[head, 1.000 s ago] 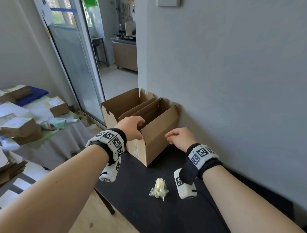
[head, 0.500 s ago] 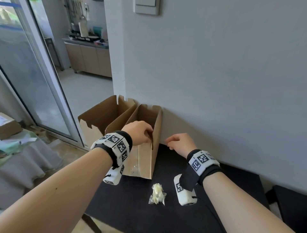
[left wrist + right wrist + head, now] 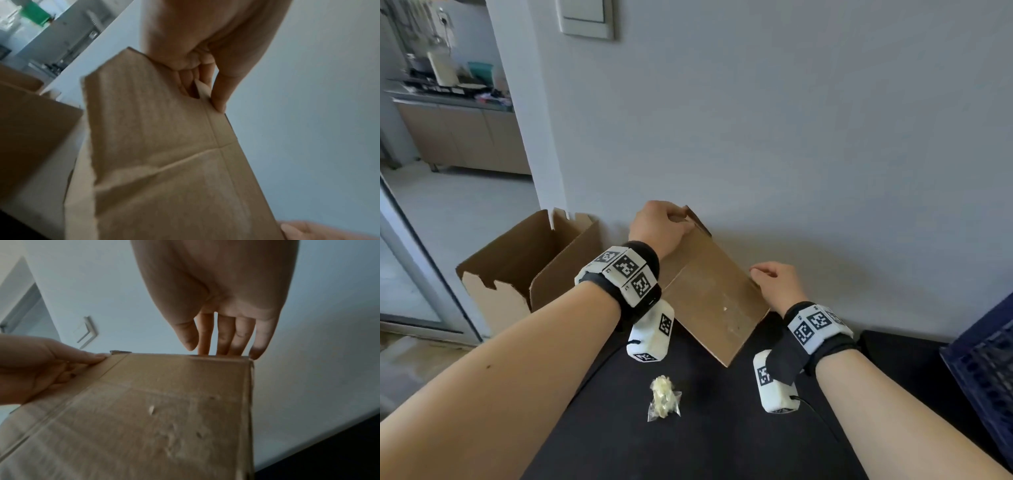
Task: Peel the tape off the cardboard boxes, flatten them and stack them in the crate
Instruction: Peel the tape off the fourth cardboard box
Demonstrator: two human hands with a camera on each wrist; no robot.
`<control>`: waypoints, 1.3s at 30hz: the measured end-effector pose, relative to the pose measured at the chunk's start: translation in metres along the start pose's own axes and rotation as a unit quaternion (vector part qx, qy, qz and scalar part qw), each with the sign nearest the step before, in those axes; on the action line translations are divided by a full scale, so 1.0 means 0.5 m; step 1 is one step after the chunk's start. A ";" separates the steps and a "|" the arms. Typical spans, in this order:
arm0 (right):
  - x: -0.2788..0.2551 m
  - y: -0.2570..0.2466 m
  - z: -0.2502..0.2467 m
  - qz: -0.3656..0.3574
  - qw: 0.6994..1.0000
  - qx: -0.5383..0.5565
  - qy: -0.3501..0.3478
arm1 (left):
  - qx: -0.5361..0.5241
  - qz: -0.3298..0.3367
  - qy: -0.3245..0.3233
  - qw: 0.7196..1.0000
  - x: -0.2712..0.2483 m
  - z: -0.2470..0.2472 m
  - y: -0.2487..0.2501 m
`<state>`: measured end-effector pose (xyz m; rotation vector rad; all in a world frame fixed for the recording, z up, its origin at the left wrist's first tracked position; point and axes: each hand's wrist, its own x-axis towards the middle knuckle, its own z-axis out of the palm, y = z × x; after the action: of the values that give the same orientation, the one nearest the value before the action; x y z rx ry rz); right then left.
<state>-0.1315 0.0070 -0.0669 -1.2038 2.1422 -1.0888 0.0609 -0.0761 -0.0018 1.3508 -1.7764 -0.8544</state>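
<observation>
A brown cardboard box (image 3: pixel 715 301) leans collapsed and tilted on the black table (image 3: pixel 722 438) against the wall. My left hand (image 3: pixel 664 226) grips its upper far corner; in the left wrist view its fingers (image 3: pixel 205 73) curl round a flap of the box (image 3: pixel 164 162) with the thumb pressing the fold. My right hand (image 3: pixel 774 281) is at the box's right edge; in the right wrist view its straight fingers (image 3: pixel 222 337) touch the top edge of the box (image 3: pixel 164 410). A crumpled ball of peeled tape (image 3: pixel 663 399) lies on the table in front. The dark blue crate (image 3: pixel 986 359) shows at the right edge.
A second, open cardboard box (image 3: pixel 517 274) with ragged flaps stands left of the table by the wall corner. The grey wall rises directly behind the boxes, with a switch plate (image 3: pixel 587 17) above. A doorway to a kitchen opens at the far left.
The open upright box has folded into a flat, tilted panel. My left hand rose with its top edge, my right hand stayed at its right side, and the view swung right.
</observation>
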 end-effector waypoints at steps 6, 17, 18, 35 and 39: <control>-0.012 0.039 -0.102 0.036 0.996 -0.025 0.078 | -0.155 -0.112 -0.005 0.982 0.020 0.055 0.035; -0.002 0.111 -0.175 0.061 0.995 0.044 0.061 | -0.213 -0.281 -0.061 0.934 0.047 0.172 0.004; 0.002 0.117 -0.177 0.064 0.996 0.040 0.055 | -0.208 -0.287 -0.059 0.933 0.049 0.181 -0.002; 0.088 0.129 -0.153 -0.030 0.994 -0.085 -0.068 | 0.028 -0.011 0.027 0.999 0.037 0.260 0.017; 0.104 0.138 -0.150 -0.042 0.994 -0.078 -0.069 | 0.062 0.028 -0.132 0.989 0.015 0.324 0.039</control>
<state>-0.2451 0.0150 -0.0790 -1.4092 2.1182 -0.8573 -0.0890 -0.0670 -0.0664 1.3073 -2.0917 -0.9407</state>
